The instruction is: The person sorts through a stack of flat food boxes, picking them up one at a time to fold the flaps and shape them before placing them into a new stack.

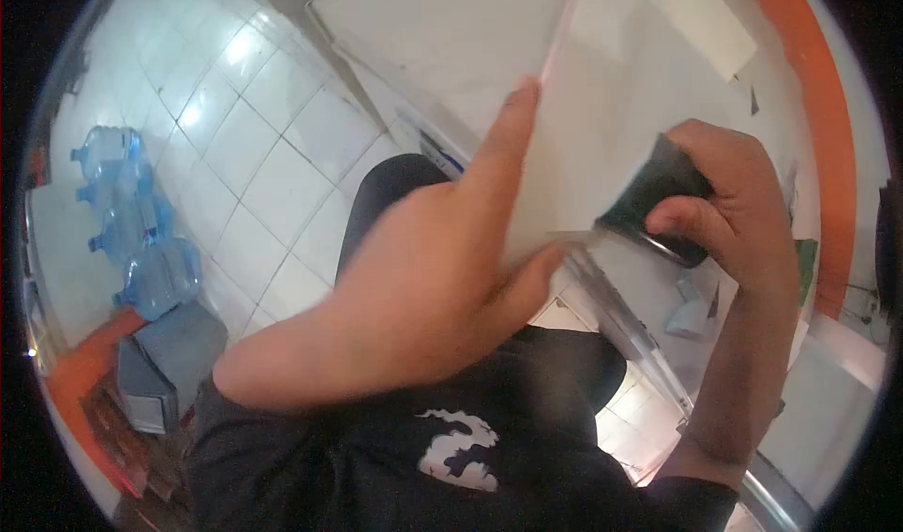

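My left hand reaches over the white surface with its index finger stretched out and its thumb apart. That fingertip lies right at a thin pinkish line on the surface, and the hand is slightly blurred. My right hand is closed around a dark green, rough-looking pad with a shiny dark lower edge. Thumb and fingers grip the pad from opposite sides, close over the white surface. The pad's far side is hidden by the fingers.
Several blue water jugs lie along the left side of the tiled floor. A grey box sits below them. A metal bar slants down under the surface, and an orange strip curves along the right.
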Motion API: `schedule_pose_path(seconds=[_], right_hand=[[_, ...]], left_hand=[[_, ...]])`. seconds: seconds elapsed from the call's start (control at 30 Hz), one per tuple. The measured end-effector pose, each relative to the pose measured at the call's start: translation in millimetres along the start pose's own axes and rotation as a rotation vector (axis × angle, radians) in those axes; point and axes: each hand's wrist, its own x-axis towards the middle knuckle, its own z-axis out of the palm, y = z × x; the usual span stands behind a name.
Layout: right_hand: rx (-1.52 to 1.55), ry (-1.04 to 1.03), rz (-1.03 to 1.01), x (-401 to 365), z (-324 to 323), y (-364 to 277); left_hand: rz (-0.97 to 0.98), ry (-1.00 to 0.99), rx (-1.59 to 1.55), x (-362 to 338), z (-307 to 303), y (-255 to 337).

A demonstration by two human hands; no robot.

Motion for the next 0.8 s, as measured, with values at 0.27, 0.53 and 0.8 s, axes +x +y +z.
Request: schedule_pose_path(seconds=[0.27, 0.53, 0.8], right_hand=[[0.010, 0.243, -0.132, -8.8, 16.1, 14.4], [0.021, 0.154, 0.172, -51.6, -11.6, 6.2], [-0.233, 0.108, 0.525, -33.0, -16.6, 1.4]], left_hand=[[0.687, -0.074, 0.547, 57.0, -16.0, 55.3], [0.422, -0.203, 0.510, 90.1, -10.7, 58.0], [0.247, 0.146, 1.177, 112.0, -7.0, 67.7]])
